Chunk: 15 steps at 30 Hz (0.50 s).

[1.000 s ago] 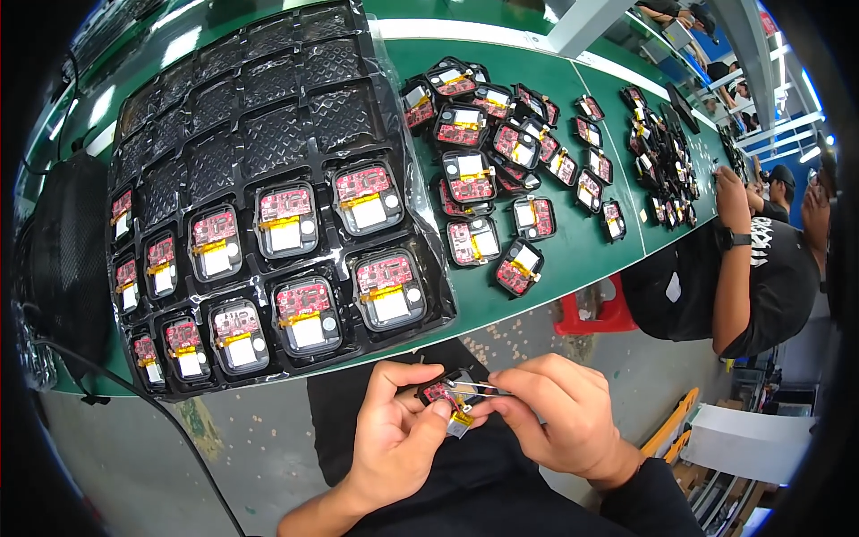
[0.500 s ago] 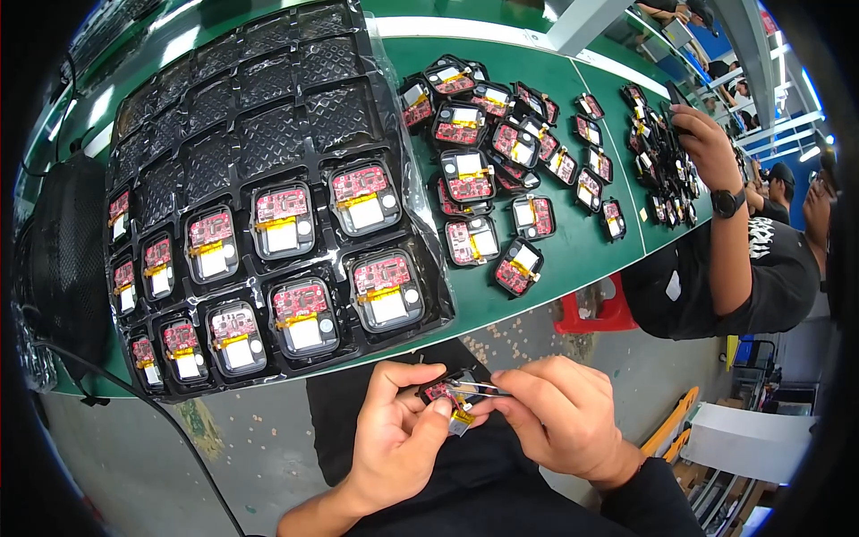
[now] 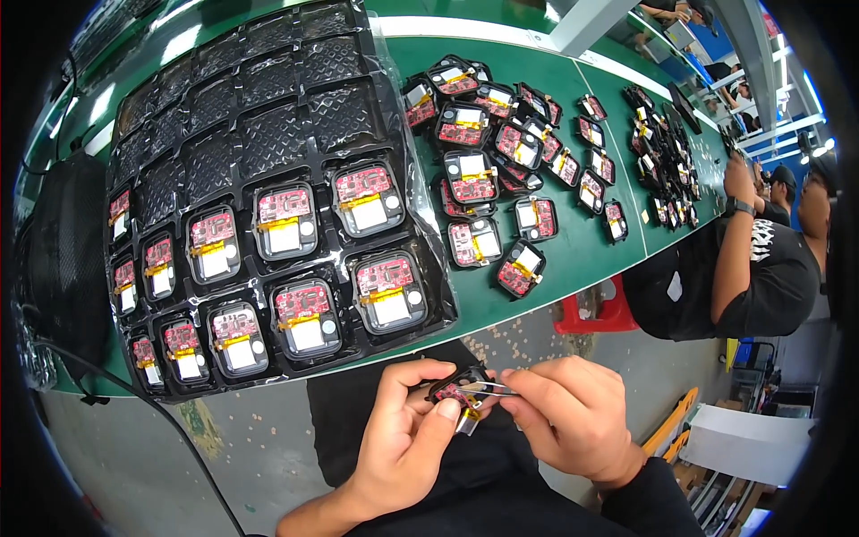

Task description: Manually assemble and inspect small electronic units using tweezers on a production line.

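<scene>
Steadying a small red circuit module (image 3: 456,394) low in the frame, left hand (image 3: 407,438) grips it while right hand (image 3: 573,421) pinches tweezers (image 3: 488,388) onto it.

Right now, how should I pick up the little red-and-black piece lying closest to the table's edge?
Pinch the loose piece by its black outer rim, two opposite sides, coming straight down from above. It lies flat on the green table with its red board and white block facing up, so the rim is probably the safest part to touch, with bare table around it.
</scene>
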Tool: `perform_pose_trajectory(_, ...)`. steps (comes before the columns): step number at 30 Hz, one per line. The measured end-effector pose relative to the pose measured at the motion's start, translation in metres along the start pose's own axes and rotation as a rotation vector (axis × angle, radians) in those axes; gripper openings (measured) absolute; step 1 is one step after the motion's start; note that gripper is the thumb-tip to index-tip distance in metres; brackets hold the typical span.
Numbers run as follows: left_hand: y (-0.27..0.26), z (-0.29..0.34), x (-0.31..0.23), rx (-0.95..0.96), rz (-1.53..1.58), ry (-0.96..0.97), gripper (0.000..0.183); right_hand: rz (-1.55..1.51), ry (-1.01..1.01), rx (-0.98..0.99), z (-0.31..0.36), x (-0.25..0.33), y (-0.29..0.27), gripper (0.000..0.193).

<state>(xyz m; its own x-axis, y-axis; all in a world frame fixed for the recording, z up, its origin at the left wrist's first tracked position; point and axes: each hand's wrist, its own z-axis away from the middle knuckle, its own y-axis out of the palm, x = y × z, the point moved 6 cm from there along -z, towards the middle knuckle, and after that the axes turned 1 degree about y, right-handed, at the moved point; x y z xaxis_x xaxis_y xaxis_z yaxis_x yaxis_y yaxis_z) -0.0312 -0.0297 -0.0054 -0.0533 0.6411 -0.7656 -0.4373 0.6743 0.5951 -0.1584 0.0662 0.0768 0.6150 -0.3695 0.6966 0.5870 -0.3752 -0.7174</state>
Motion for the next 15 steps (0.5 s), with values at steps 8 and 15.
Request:
perform_pose_trajectory(8,0.006,0.002,-0.006,0.043,0.110,0.057,0.047,-0.071,0.048,0.048,0.001,-0.009,0.005,0.016)
perform_pose_trajectory(15,0.004,0.003,0.000,0.042,0.028,0.105,0.046,-0.260,0.132,0.085,0.005,-0.028,0.020,0.013)
